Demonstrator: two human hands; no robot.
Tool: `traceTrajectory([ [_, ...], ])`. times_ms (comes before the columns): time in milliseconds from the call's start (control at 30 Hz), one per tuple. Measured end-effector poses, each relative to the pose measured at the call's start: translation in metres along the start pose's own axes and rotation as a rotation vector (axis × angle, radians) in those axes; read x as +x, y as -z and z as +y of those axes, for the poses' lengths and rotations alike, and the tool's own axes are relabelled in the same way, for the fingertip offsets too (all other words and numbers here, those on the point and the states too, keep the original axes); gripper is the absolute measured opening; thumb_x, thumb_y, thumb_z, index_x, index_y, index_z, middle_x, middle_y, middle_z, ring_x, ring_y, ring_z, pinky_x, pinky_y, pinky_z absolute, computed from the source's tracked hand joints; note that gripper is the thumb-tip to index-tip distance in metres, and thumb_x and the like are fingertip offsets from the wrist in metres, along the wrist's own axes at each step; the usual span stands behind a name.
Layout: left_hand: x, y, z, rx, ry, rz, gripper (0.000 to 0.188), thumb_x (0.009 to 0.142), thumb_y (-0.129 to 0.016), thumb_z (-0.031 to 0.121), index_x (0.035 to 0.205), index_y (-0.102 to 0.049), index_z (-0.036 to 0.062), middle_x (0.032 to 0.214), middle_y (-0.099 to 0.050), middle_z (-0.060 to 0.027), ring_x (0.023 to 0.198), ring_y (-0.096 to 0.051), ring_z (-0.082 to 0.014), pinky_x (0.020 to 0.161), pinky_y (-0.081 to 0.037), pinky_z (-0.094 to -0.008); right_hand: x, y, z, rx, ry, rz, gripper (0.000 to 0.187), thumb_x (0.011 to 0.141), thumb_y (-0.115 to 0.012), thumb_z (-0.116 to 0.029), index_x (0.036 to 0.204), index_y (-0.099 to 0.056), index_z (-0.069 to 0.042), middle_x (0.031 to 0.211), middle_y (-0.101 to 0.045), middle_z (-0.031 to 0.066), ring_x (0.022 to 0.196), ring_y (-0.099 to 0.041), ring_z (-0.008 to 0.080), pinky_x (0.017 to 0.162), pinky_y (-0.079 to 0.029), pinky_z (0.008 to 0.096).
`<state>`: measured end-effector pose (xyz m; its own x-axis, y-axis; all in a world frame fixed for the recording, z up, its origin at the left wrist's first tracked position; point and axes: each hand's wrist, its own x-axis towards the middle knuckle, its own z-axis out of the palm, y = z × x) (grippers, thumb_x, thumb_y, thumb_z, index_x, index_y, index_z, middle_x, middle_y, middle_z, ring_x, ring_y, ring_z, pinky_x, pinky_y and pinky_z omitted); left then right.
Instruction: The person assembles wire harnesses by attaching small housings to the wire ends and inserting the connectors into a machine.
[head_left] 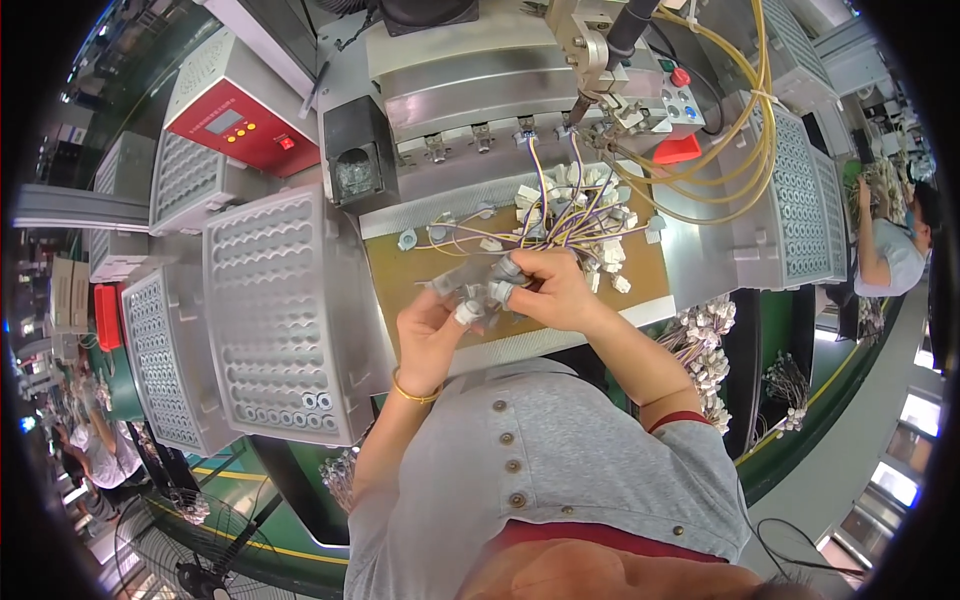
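In front of my chest, over the brown work mat, my two hands are close together. My left hand, with a yellow band at its wrist, pinches a small grey cylindrical plastic part; motion blurs the fingertips there. Curled fingers of my right hand grip more grey cylindrical parts, and I cannot tell how many. Just beyond them lies a bundle of yellow and purple wires with white plug connectors. Two wires run up to metal clamps on the machine.
Left stand a pale tray with rows of round pockets, a black box and a red-fronted control box. Yellow hoses hang at the right by the machine head. More trays and connector bundles are right.
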<state>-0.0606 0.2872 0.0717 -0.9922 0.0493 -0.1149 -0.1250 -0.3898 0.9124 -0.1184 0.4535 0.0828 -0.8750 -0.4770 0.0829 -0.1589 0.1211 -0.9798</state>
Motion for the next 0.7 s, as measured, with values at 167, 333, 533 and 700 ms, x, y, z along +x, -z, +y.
traceTrajectory([
  [167,-0.002,-0.004,0.001,0.0,-0.039,-0.032,0.033,0.078,-0.058,0.001,0.11,-0.051,-0.0043,0.091,-0.059,-0.0066,0.076,-0.055,-0.0111,0.061,-0.048,-0.0228,0.001,0.004,-0.005,0.005,0.024,0.012,0.011,0.07,-0.061,-0.006,0.066,-0.053,0.0,0.052,-0.046,-0.0008,0.046,-0.04,0.0024,0.041,-0.033,0.0194],
  [333,0.0,-0.012,0.003,0.156,-0.053,0.022,0.026,0.076,-0.059,-0.003,0.102,-0.057,-0.0029,0.086,-0.059,-0.0034,0.073,-0.053,-0.0076,0.061,-0.046,-0.0217,-0.002,0.006,-0.012,-0.172,0.137,-0.033,0.01,0.068,-0.059,-0.004,0.064,-0.05,0.0,0.05,-0.044,-0.0002,0.046,-0.039,0.004,0.041,-0.033,0.021],
  [533,0.007,-0.015,-0.004,-0.06,0.08,0.123,0.016,0.08,-0.055,0.004,0.094,-0.059,-0.0005,0.077,-0.059,-0.0021,0.059,-0.05,-0.0065,0.051,-0.04,-0.0206,-0.014,-0.005,-0.003,-0.041,-0.11,0.052,0.006,0.07,-0.056,-0.003,0.074,-0.054,0.0,0.054,-0.048,0.0014,0.05,-0.042,0.0043,0.043,-0.035,0.0224],
  [700,0.014,-0.028,-0.003,-0.233,0.1,-0.015,0.024,0.081,-0.052,0.007,0.105,-0.053,-0.0002,0.087,-0.059,-0.004,0.063,-0.052,-0.0087,0.05,-0.04,-0.021,-0.01,0.01,-0.008,0.042,-0.025,0.038,0.009,0.073,-0.059,-0.005,0.081,-0.057,0.0,0.059,-0.054,0.0014,0.053,-0.048,0.004,0.046,-0.038,0.0198],
])
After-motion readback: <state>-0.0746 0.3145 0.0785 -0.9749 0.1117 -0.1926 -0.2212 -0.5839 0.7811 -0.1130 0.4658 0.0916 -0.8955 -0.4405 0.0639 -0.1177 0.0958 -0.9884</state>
